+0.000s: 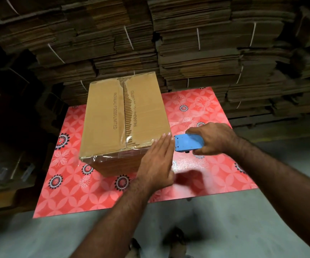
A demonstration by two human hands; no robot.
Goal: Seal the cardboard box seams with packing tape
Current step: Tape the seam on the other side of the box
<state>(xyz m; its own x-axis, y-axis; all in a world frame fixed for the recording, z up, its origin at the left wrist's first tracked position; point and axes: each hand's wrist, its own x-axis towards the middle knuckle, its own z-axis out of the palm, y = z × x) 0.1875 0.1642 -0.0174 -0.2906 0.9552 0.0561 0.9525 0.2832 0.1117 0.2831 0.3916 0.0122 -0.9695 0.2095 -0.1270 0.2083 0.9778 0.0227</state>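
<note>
Head view showed the cardboard box (124,116) upon the desk (197,108). My left hand (156,162) lay flat against its near corner; my right hand (210,138) gripped the tape dispenser (186,143). I judged the board stiff but dentable, best braced at corners.

A low table (197,116) with a red flower-patterned top stood on a grey floor (224,229). Directly on it sat one cardboard box (113,108), closed, its top flaps meeting in a ragged centre seam, with clear tape glinting along the near top edge. The box lay just ahead of the left hand (157,161) and left of the right hand (211,138). Beyond both hands, the patterned top reached towards stacked flat cardboard (197,53).
</note>
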